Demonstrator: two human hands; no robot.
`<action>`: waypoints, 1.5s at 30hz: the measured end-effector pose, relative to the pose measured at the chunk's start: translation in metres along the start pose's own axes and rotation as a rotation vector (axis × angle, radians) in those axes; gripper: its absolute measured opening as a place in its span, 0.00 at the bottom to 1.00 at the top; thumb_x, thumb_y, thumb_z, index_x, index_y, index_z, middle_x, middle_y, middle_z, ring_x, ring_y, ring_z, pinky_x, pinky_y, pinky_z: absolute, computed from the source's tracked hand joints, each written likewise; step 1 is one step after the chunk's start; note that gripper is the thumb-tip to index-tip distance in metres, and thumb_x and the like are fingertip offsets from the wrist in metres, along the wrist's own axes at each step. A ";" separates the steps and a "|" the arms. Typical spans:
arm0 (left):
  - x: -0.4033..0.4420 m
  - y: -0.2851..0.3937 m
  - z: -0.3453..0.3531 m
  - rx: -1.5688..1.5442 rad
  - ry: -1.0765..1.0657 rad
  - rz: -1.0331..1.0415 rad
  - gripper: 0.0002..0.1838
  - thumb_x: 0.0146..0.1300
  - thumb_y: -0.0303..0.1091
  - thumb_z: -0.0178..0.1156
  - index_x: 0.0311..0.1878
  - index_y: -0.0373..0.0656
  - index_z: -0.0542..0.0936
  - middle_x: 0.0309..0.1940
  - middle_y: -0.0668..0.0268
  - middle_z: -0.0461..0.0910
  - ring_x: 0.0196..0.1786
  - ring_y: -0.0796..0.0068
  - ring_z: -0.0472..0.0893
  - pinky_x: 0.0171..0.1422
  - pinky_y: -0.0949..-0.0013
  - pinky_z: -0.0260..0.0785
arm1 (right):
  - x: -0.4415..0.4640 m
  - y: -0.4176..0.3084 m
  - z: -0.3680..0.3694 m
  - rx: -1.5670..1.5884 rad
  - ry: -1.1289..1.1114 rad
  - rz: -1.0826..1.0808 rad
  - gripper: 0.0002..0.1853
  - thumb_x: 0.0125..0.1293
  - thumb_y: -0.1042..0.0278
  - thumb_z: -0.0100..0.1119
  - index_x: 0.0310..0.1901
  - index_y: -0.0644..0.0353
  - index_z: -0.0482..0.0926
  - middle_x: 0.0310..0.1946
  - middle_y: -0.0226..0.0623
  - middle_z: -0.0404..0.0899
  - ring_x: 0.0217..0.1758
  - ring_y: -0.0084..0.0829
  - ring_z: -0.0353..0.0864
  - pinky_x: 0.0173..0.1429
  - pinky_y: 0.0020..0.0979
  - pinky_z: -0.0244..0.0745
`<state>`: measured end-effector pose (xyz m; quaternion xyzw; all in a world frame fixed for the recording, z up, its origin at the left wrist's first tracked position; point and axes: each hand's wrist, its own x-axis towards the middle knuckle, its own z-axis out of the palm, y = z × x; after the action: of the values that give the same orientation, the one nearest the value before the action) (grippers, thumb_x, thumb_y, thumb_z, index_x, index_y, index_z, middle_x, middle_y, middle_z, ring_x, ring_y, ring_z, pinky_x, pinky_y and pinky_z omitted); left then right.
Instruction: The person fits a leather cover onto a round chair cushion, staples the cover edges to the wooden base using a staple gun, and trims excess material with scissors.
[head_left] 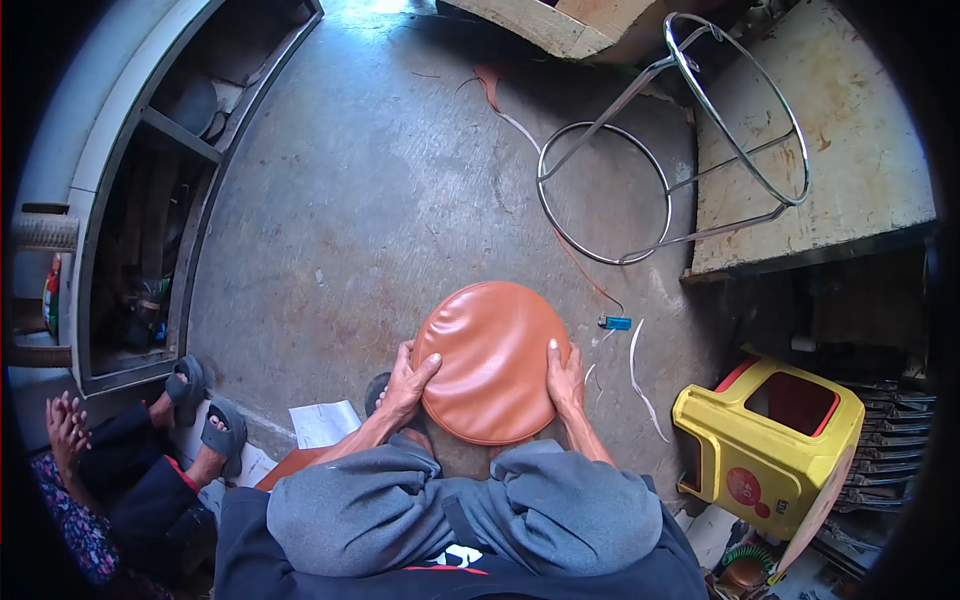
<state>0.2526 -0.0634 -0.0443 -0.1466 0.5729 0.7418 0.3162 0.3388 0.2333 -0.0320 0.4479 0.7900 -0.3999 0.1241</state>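
Note:
Between my two hands is a round, brown padded stool seat (490,360), its glossy cover wrinkled on top. My left hand (408,382) grips the seat's left edge, thumb on the cover and fingers out of sight beneath. On the opposite edge my right hand (565,375) holds it the same way. The seat is above the floor, close to my knees. A chrome stool frame (655,165) with two rings and thin legs lies on its side ahead to the right. A blue lighter (616,323) rests on the floor right of the seat.
A yellow plastic stool (780,440) lies tipped at the right, beside stacked metal parts (885,430). A worn wooden table (820,140) stands behind it. Strips of trim (645,385) lie on the concrete floor. Another person's sandalled feet (220,440) are at left, near an open cabinet (150,220).

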 end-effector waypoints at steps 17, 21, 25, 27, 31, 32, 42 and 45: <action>-0.111 0.272 0.004 -0.245 -0.434 0.211 0.47 0.82 0.70 0.33 0.78 0.34 0.68 0.75 0.52 0.74 0.79 0.60 0.71 0.83 0.55 0.64 | -0.092 -0.221 -0.179 0.488 -0.173 -0.786 0.45 0.74 0.29 0.59 0.71 0.69 0.72 0.61 0.45 0.83 0.67 0.35 0.80 0.71 0.38 0.73; -0.120 0.231 -0.017 -0.256 -0.264 -0.045 0.46 0.81 0.71 0.36 0.70 0.32 0.75 0.64 0.54 0.83 0.66 0.65 0.82 0.71 0.60 0.74 | -0.102 -0.169 -0.163 0.448 -0.416 -0.627 0.51 0.72 0.22 0.52 0.71 0.71 0.71 0.63 0.47 0.81 0.67 0.34 0.80 0.71 0.37 0.74; -0.107 0.243 -0.009 -0.297 -0.278 -0.086 0.34 0.84 0.62 0.45 0.57 0.36 0.82 0.50 0.61 0.88 0.50 0.76 0.87 0.56 0.70 0.79 | -0.104 -0.188 -0.175 0.865 -0.790 -0.352 0.47 0.81 0.26 0.33 0.69 0.71 0.74 0.65 0.47 0.80 0.65 0.35 0.82 0.73 0.35 0.72; -0.127 0.286 0.058 -0.023 -0.028 -0.119 0.21 0.83 0.50 0.56 0.44 0.39 0.82 0.38 0.68 0.85 0.38 0.83 0.82 0.45 0.71 0.76 | -0.107 -0.204 -0.183 0.715 -0.812 -0.403 0.45 0.83 0.29 0.34 0.70 0.71 0.73 0.65 0.47 0.80 0.65 0.33 0.81 0.72 0.35 0.72; -0.095 0.278 0.032 0.054 -0.196 -0.097 0.19 0.82 0.44 0.58 0.43 0.35 0.84 0.33 0.68 0.85 0.33 0.84 0.80 0.40 0.74 0.74 | -0.096 -0.212 -0.192 0.606 -0.836 -0.229 0.27 0.84 0.45 0.50 0.56 0.67 0.82 0.45 0.37 0.86 0.47 0.22 0.83 0.52 0.28 0.78; -0.090 0.278 0.033 0.052 -0.200 -0.085 0.19 0.82 0.44 0.58 0.43 0.35 0.84 0.33 0.68 0.85 0.33 0.84 0.80 0.40 0.74 0.74 | -0.087 -0.214 -0.192 0.623 -0.881 -0.156 0.22 0.83 0.49 0.55 0.49 0.65 0.84 0.37 0.33 0.87 0.39 0.19 0.83 0.45 0.26 0.78; -0.077 0.267 0.026 -0.141 -0.088 -0.047 0.19 0.80 0.40 0.59 0.45 0.31 0.86 0.36 0.63 0.89 0.34 0.80 0.85 0.41 0.73 0.77 | -0.092 -0.222 -0.173 0.875 -0.859 -0.143 0.13 0.82 0.62 0.60 0.38 0.61 0.81 0.30 0.26 0.83 0.28 0.13 0.77 0.33 0.20 0.71; -0.087 0.269 0.033 -0.117 -0.062 -0.030 0.17 0.80 0.40 0.60 0.43 0.33 0.87 0.34 0.64 0.88 0.32 0.82 0.83 0.38 0.74 0.76 | -0.103 -0.223 -0.173 0.782 -0.691 -0.215 0.13 0.82 0.63 0.60 0.42 0.64 0.83 0.31 0.25 0.83 0.30 0.15 0.78 0.35 0.23 0.73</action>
<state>0.1523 -0.0970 0.2197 -0.1503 0.5160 0.7736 0.3357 0.2452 0.2363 0.2537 0.2193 0.5364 -0.7993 0.1592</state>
